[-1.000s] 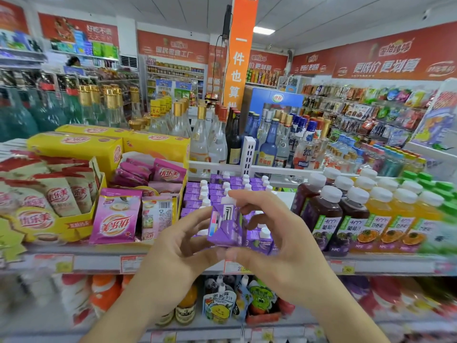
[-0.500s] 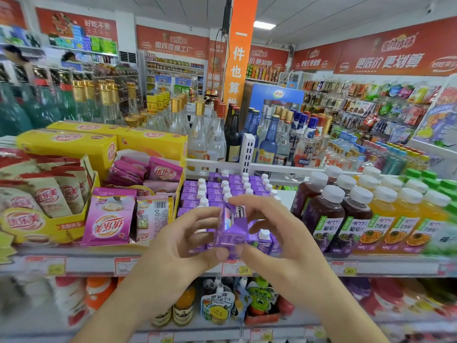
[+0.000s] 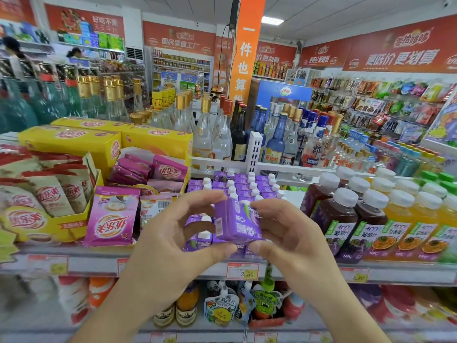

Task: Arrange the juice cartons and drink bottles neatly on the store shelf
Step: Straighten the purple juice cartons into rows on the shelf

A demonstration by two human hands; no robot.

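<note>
A small purple juice carton (image 3: 236,222) is held in front of the shelf, just above its front edge. My left hand (image 3: 173,240) pinches its left side between thumb and fingers. My right hand (image 3: 284,233) grips its right side, thumb under the lower corner. Behind it, rows of matching purple cartons with white caps (image 3: 243,185) fill the middle of the shelf (image 3: 94,262). To the right stand dark grape juice bottles (image 3: 338,214) and orange juice bottles (image 3: 405,219), all with white caps.
Pink milk-tea packets (image 3: 112,220) and yellow boxes (image 3: 74,144) take up the shelf's left part. Glass liquor bottles (image 3: 212,134) stand behind a white divider rail (image 3: 254,151). Juice pouches (image 3: 221,309) sit on the lower shelf. Price tags (image 3: 242,271) line the shelf edge.
The carton has been turned between my hands, so its broad labelled face now shows. Both hands stayed in front of the shelf and shifted slightly right.
</note>
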